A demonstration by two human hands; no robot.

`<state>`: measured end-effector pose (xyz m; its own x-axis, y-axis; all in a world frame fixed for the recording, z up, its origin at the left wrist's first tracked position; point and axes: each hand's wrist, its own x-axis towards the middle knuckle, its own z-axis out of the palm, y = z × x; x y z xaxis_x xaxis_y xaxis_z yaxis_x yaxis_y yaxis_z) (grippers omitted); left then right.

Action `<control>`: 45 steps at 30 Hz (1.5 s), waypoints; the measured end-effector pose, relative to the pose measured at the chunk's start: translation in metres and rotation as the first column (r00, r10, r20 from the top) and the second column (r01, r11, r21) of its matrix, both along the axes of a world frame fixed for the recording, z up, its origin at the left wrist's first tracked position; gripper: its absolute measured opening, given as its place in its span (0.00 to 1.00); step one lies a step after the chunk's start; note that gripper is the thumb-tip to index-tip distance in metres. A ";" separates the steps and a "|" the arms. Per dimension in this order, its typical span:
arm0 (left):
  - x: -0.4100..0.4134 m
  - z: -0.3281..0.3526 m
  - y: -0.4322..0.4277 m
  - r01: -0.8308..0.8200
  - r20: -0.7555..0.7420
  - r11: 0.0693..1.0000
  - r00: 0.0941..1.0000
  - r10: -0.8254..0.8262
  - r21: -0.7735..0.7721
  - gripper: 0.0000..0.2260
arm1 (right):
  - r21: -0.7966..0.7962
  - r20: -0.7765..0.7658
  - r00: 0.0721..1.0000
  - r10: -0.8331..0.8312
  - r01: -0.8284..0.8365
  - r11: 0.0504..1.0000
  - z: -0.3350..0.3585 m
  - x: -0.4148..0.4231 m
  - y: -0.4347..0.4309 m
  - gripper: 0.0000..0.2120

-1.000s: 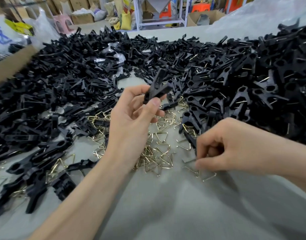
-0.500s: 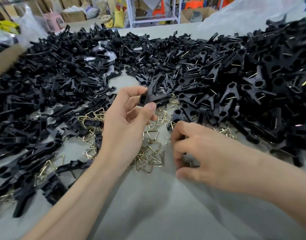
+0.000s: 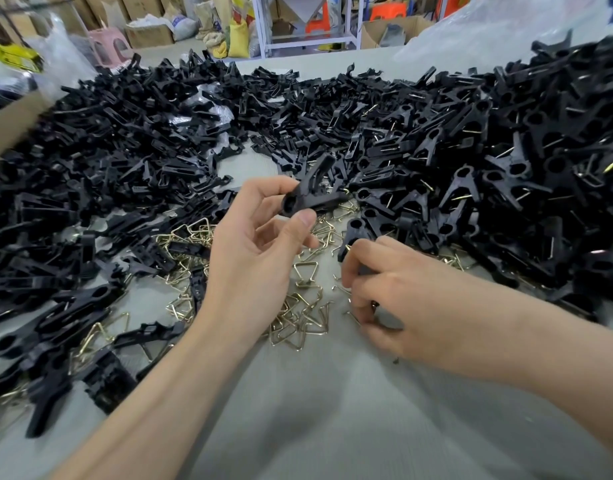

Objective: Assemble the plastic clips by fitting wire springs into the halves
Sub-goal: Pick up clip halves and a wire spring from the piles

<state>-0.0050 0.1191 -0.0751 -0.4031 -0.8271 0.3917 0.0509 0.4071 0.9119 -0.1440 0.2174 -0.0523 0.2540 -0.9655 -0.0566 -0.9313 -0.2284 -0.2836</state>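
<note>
While my left hand (image 3: 253,251) pinches the pair of clip halves (image 3: 312,195) between thumb tip and forefinger, the other fingers hang loosely curled beneath. Head view: the halves are off the table (image 3: 333,410), ring end at my thumb, long axis running up and away to the right, legs spread in a V. My right hand (image 3: 398,306) is knuckles-up, fingertips curled down into the loose wire springs (image 3: 298,306); whether a spring is caught between them I cannot tell. The held halves lie up and to the left of those fingertips, near but apart, so the right hand is the one to carry a spring up. Unassembled halves (image 3: 107,161) are heaped beyond my left fingers, sprung clips (image 3: 488,174) beyond my right. Against a second ago: right hand has come in leftward, closer under the halves; the halves lie flatter.
</note>
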 end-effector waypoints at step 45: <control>0.000 0.002 0.002 0.010 0.039 1.000 0.999 -0.010 -0.016 0.14 | -0.313 0.363 0.928 -0.086 0.208 0.927 -0.006 -0.005 -0.006 0.07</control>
